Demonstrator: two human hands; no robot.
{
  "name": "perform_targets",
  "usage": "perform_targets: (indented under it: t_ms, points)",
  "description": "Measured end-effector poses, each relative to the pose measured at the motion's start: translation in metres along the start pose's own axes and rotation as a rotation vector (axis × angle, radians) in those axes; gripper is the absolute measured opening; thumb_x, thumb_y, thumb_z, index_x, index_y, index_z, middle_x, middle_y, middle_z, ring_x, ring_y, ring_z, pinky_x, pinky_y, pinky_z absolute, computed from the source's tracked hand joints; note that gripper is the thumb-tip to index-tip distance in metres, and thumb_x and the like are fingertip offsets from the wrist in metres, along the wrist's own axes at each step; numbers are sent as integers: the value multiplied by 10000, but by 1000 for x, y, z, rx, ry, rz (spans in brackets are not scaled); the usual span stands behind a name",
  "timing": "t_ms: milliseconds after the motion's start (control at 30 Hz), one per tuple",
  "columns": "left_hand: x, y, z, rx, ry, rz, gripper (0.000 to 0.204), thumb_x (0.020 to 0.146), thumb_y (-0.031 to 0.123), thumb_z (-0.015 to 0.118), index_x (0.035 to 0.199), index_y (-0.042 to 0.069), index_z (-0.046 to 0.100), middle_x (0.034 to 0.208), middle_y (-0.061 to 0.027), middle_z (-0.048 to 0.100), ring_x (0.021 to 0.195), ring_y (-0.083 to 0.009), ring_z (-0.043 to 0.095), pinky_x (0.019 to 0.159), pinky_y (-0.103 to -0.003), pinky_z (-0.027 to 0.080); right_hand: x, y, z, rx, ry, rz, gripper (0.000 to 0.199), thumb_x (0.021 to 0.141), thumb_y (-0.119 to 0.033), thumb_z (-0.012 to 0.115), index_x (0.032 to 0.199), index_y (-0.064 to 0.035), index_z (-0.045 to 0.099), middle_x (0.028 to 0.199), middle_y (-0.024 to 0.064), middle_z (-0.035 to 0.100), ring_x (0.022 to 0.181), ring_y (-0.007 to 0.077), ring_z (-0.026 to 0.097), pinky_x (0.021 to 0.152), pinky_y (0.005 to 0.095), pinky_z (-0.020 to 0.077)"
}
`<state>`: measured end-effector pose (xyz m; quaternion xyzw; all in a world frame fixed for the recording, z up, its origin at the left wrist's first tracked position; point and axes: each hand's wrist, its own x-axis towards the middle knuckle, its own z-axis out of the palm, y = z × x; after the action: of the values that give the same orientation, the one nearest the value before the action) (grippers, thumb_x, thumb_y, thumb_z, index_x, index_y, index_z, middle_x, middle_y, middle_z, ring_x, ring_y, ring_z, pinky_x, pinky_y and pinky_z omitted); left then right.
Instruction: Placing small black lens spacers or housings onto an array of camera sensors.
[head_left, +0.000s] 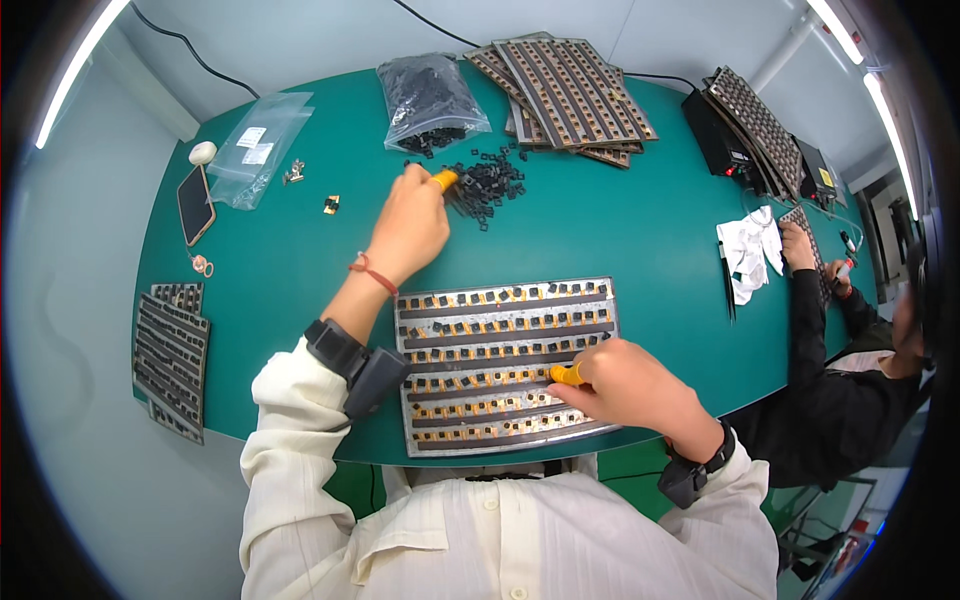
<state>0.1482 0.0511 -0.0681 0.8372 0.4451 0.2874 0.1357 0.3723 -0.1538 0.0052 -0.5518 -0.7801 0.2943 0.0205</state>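
Note:
My left hand (412, 218) reaches over the near left edge of a heap of small black square parts (492, 185), fingers bent together; what they hold is hidden. An orange-yellow cover sits on one fingertip. My right hand (635, 385) is at the right side of a metal tray (508, 308), its fingers closed over a lower row. A similar orange-yellow cover shows on its fingertip, and anything pinched there is too small to make out. Rows of black squares with gold-coloured pieces fill the tray, separated by dark strips.
Behind the heap stand an open plastic bag of black parts (430, 95) and stacked trays (575, 90). A phone (196, 205), clear bags (262, 150) and more trays (172, 360) lie left. At right, a co-worker's hand (797, 245) holds a tray near white paper (748, 255).

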Motion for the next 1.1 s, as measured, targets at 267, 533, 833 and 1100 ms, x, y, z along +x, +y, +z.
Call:
perform_targets:
  t_ms: [267, 533, 833, 1100]
  points:
    - [-25, 18, -32, -180, -80, 140, 264, 927, -8, 521, 1151, -13, 661, 971, -164, 587, 765, -307, 581, 686, -383, 461, 24, 25, -24, 55, 273, -60, 214, 865, -177, 709, 879, 36, 717, 756, 182, 652, 675, 370, 646, 645, 447, 522]
    - [-34, 28, -41, -201, -301, -168, 267, 815, 110, 764, 1008, -64, 704, 884, -159, 702, 766, -214, 662, 727, -325, 544, 58, 31, -28, 162, 435, -54, 197, 847, -97, 711, 941, 76, 716, 810, 193, 690, 732, 354, 684, 669, 410, 548]
    - [-29, 34, -18, -97, -262, -124, 232, 796, 148, 787, 950, -15, 725, 833, -113, 680, 743, -227, 654, 686, -336, 532, 110, 9, -13, 213, 290, 157, 314, 766, -202, 825, 866, 70, 703, 795, 211, 703, 763, 349, 707, 695, 413, 560]
    - [-40, 29, -44, 15, -250, -85, 256, 798, 176, 790, 940, -27, 722, 856, -114, 677, 754, -229, 656, 678, -341, 535, 121, 4, -6, 304, 344, 128, 329, 749, -188, 846, 833, 82, 677, 817, 244, 691, 791, 387, 697, 711, 436, 551]
